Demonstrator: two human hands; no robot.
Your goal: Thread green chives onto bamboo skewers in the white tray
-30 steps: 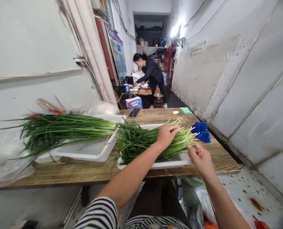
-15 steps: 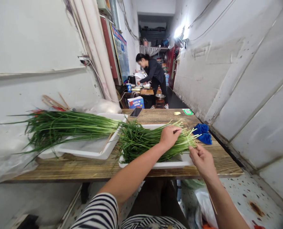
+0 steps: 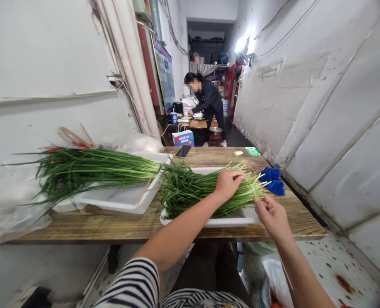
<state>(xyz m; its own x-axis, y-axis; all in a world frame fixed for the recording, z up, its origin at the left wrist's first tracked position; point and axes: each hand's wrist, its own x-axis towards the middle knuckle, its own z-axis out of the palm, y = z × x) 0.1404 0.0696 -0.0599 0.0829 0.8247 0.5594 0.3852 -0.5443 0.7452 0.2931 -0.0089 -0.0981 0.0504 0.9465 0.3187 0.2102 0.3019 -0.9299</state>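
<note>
clock centred on the right-hand tray (image 3: 205,223): work looks part-way, green stalks (image 3: 190,192) lying across it with pale ends uneven, right hand (image 3: 271,216) pinching those ends at three o'clock, left hand (image 3: 228,184) curled over the stalks toward two, hold unclear. second bunch (image 3: 96,169) at nine, touched by neither hand, seems left to do. tray sits tight to the table (image 3: 113,226) edge at six; more room at twelve.

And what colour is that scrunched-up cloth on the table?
The cloth is bright blue; it shows best in the head view.
</note>
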